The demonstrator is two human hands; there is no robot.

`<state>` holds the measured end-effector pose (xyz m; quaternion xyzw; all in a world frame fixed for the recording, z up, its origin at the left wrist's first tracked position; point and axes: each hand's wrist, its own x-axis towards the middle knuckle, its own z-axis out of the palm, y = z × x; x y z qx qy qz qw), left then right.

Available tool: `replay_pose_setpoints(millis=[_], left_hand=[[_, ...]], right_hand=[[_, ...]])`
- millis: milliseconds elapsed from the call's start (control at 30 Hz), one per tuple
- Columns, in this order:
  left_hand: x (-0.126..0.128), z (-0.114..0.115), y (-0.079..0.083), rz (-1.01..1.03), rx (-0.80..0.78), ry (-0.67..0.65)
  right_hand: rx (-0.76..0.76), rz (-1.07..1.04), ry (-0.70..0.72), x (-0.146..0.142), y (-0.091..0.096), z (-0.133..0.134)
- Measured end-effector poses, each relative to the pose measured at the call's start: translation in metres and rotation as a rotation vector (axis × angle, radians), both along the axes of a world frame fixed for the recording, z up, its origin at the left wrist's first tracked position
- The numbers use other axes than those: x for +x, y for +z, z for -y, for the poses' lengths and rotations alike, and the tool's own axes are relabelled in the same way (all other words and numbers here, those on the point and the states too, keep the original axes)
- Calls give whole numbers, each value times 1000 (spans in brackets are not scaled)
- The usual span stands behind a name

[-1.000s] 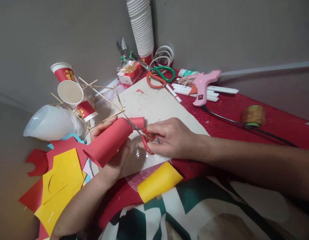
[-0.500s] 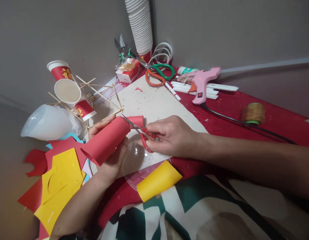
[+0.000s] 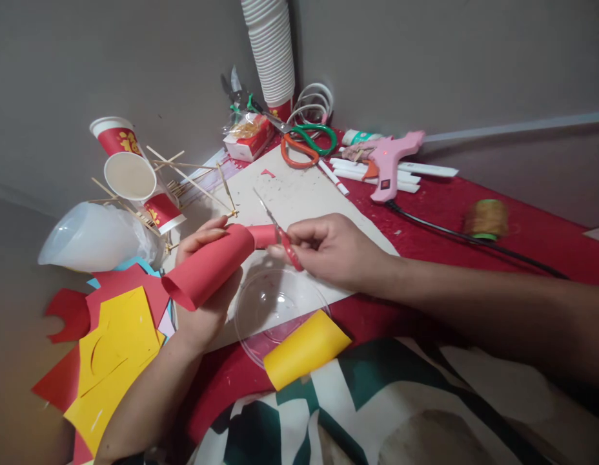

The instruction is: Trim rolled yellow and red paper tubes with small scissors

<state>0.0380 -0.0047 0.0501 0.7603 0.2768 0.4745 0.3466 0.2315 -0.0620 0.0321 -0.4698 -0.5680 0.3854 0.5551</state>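
My left hand (image 3: 203,284) is wrapped round a rolled red paper tube (image 3: 215,261), holding it slanted above the table. My right hand (image 3: 328,248) grips small red-handled scissors (image 3: 280,232), whose blades point up and away at the tube's far end. A clear plastic dish (image 3: 275,310) lies just under the hands on a beige cutting board (image 3: 299,200). A rolled yellow paper tube (image 3: 306,349) lies at the near edge of the dish.
Yellow and red paper scraps (image 3: 110,349) lie at the left. Red paper cups with wooden sticks (image 3: 135,174), a cup stack (image 3: 270,51), orange-green scissors (image 3: 306,142), a pink glue gun (image 3: 389,158) with cable and a twine spool (image 3: 486,218) stand further back on the red table.
The scissors have come off the tube's edge and swung upward, blades now pointing away. Both hands with the tube have risen slightly.
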Motion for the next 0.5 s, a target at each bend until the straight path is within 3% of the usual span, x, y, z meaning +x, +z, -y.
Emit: replay_pose_setpoints(millis=[100, 233, 367, 500], left_hand=[[0, 0, 2, -61, -6, -144], [-1, 2, 5, -144, 47, -253], [2, 6, 7, -134, -28, -231], [6, 11, 2, -90, -132, -116]], right_hand=[[-131, -203, 77, 2, 6, -1], [-147, -299, 134, 4, 7, -1], [-172, -358, 168, 1, 4, -1], [-122, -334, 96, 0, 3, -1]])
